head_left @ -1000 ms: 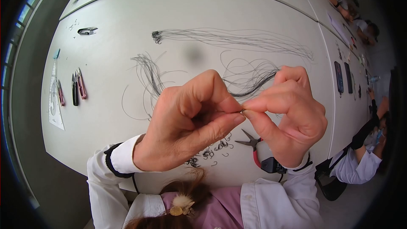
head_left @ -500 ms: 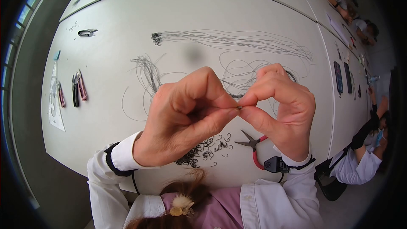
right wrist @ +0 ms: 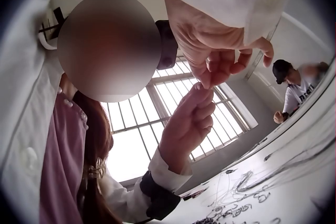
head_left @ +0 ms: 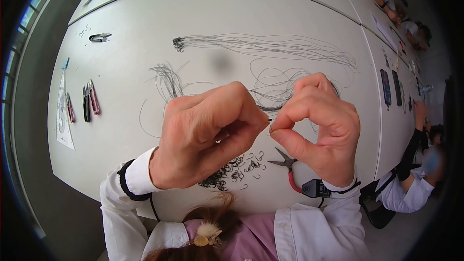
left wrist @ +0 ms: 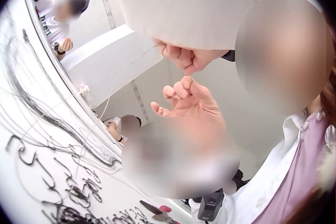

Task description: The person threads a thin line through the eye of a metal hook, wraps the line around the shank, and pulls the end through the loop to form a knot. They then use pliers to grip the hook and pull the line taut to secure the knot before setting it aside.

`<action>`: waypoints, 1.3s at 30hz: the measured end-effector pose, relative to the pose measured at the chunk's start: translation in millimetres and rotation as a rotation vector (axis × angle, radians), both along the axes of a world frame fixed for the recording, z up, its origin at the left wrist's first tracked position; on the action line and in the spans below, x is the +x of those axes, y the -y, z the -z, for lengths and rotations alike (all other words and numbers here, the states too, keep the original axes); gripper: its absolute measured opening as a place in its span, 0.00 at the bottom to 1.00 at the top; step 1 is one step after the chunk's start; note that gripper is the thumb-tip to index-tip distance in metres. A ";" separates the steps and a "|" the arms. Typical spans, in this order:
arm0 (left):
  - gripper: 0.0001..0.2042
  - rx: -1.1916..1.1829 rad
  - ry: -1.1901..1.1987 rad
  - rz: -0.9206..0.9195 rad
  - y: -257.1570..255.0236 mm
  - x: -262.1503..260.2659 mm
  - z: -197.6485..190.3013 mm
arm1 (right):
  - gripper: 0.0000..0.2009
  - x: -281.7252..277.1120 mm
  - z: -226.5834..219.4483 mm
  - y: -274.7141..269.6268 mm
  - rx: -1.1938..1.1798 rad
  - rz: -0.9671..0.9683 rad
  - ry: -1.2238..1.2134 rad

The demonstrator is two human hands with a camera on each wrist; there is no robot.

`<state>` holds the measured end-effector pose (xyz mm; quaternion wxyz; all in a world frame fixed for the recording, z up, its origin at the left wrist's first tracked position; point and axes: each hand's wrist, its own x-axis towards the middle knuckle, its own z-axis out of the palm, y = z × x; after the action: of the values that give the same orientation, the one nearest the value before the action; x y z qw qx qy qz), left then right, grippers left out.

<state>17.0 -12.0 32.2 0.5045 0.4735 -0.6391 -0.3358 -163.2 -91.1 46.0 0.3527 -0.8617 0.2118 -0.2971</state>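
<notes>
Both hands meet fingertip to fingertip above the middle of the white table (head_left: 145,19). Thumb and index finger of the left hand (head_left: 203,137) pinch a fish hook; only its small dark end shows at the fingertips. A fine strand of line (left wrist: 140,54) trails from that hand in the left wrist view. Close against it, the right hand (head_left: 324,128) pinches a thin strand between thumb and forefinger. Below lie a heap of loose dark fish hooks (head_left: 232,171) and a pair of red-handled pliers (head_left: 286,163). Behind the hands spreads a bundle of lines (head_left: 275,99).
Further back lies another bundle of lines (head_left: 261,43) with hooks at one end. At left are thread snips (head_left: 99,37), black-handled cutters (head_left: 86,106), pink-handled cutters (head_left: 93,101) and a clear triangular ruler (head_left: 63,121). Other people sit at the tables on the right.
The hands have shifted slightly left. The left hand has turned, its fingers curling in more, and the fingertips have drawn a little apart, baring a dark end and a fine strand.
</notes>
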 end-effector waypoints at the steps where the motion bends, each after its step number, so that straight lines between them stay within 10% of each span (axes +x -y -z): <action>1: 0.06 0.019 -0.026 0.001 -0.1 -0.6 -0.7 | 0.07 -0.1 -0.1 0.0 0.000 0.000 0.000; 39: 0.07 0.011 -0.081 0.028 5.9 -1.9 3.9 | 0.04 0.2 7.4 4.4 0.288 -0.012 0.110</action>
<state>15.1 -17.9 28.3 0.5227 0.4534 -0.6229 -0.3650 -162.9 -95.5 38.6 0.4857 -0.7858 0.2273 -0.3083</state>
